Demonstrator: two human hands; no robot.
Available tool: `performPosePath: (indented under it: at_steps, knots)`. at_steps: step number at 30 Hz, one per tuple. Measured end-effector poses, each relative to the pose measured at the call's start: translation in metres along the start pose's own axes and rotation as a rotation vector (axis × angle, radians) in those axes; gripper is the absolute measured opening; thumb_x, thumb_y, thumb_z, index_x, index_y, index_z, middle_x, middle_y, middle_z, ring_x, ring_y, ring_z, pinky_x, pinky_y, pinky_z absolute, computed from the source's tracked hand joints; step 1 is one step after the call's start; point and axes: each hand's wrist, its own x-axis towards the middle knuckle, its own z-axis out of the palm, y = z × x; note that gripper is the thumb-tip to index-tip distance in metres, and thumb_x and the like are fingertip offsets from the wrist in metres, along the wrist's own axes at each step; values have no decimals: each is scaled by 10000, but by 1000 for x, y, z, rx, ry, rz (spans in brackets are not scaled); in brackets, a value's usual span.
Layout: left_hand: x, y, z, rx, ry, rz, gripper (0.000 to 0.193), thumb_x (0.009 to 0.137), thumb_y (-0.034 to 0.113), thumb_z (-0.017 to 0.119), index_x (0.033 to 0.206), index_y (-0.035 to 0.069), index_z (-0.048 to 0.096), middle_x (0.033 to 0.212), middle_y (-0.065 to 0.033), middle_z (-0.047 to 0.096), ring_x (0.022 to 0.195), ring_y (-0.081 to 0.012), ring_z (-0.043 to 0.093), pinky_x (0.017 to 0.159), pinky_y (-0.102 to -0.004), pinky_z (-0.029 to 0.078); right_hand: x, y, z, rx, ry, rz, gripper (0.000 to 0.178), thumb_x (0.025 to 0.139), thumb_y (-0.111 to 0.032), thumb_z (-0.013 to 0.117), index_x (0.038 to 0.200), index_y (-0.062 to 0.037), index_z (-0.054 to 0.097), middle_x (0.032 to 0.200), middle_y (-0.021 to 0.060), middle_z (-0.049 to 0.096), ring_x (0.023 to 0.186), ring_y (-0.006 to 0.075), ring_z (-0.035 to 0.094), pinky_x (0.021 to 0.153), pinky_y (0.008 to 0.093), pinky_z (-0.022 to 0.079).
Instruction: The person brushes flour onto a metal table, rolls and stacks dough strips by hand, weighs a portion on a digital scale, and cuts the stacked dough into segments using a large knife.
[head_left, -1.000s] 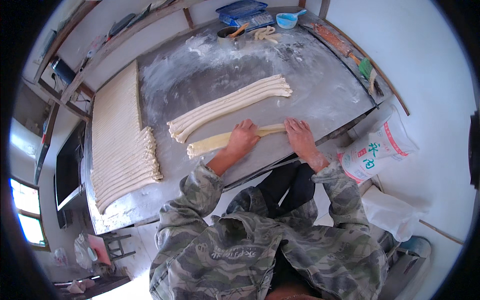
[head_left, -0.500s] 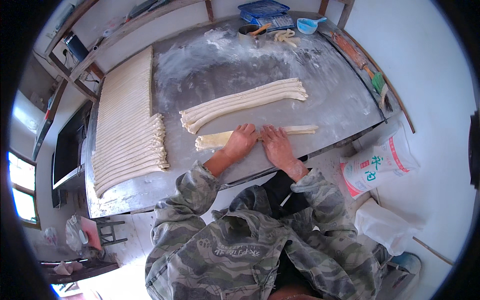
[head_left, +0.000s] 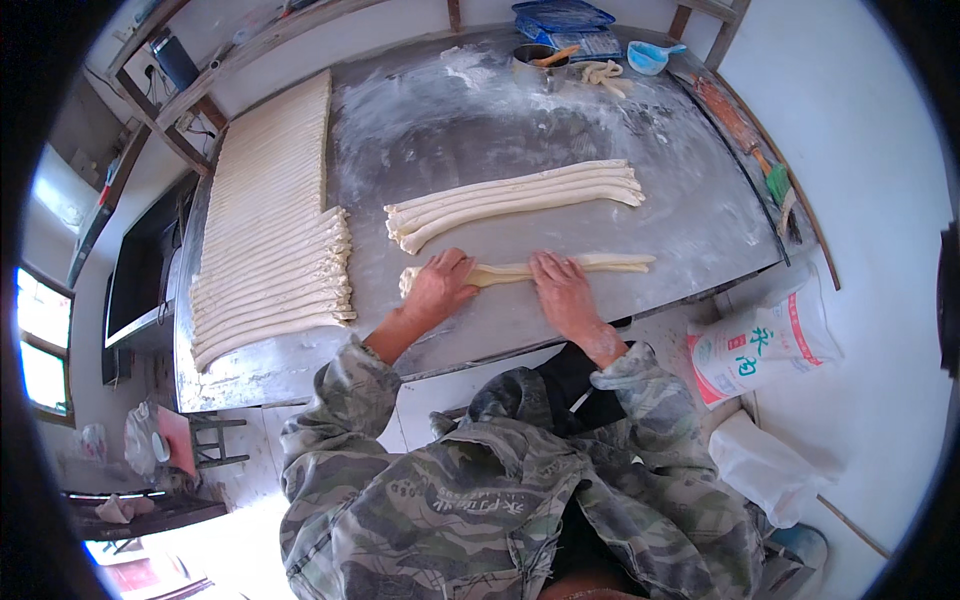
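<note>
A long pale dough strip (head_left: 505, 273) lies across the near side of the metal table (head_left: 700, 215), its edges folded together along the middle. My left hand (head_left: 440, 287) is closed over it near its left end, which bulges out beyond the fingers. Around the strip's middle, the curled fingers of my right hand (head_left: 566, 292) grip it from above, and the right end runs on past them. Just beyond my hands, several finished-looking dough ropes (head_left: 515, 200) lie side by side. At the left, a long row of similar dough ropes (head_left: 265, 215) is packed closely together.
Along the back stand a metal pot (head_left: 535, 72) with a wooden handle in it, a blue scale (head_left: 575, 40) and a blue scoop (head_left: 650, 57). A rolling pin (head_left: 728, 112) and a green brush (head_left: 778, 183) lie at the right edge. A printed sack (head_left: 760, 345) stands below.
My hands have moved apart, the left one toward the strip's left end. Between them the strip now looks narrower and folded, where its left part lay flat before. The view has shifted slightly.
</note>
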Motion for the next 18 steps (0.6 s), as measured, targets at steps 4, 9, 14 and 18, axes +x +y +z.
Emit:
performPosePath:
  at_steps: [4, 9, 14, 18]
  knots:
    - [-13, -9, 3, 139, -152, 22, 311, 732, 108, 738, 1014, 28, 634, 998, -126, 559, 961, -332, 590, 830, -438, 507, 21, -38, 14, -21, -75, 15, 443, 880, -127, 605, 1309, -21, 578, 1352, 152, 576, 1288, 326, 518, 1064, 562, 380]
    - [-26, -9, -13, 59, -71, -97, 389, 731, 104, 751, 1094, 23, 635, 1033, -123, 573, 982, -347, 589, 858, -440, 502, 26, -46, 30, -2, -84, -61, 520, 888, -134, 619, 1387, -31, 516, 1396, 163, 548, 1311, 349, 503, 1071, 540, 372]
    - [-45, -18, -18, 197, -184, -85, 441, 721, 89, 762, 1143, 38, 644, 1064, -130, 580, 1026, -343, 589, 868, -440, 502, 32, -72, 42, 15, -85, -44, 461, 882, -135, 572, 1328, -15, 559, 1379, 167, 550, 1324, 329, 483, 1077, 567, 361]
    - [-50, -19, -30, 135, -117, -133, 262, 750, 91, 710, 997, 35, 641, 1020, -121, 554, 989, -329, 574, 841, -448, 494, 42, -84, 48, 59, -107, -113, 461, 908, -149, 560, 1350, -18, 544, 1397, 165, 536, 1358, 341, 457, 1097, 569, 352]
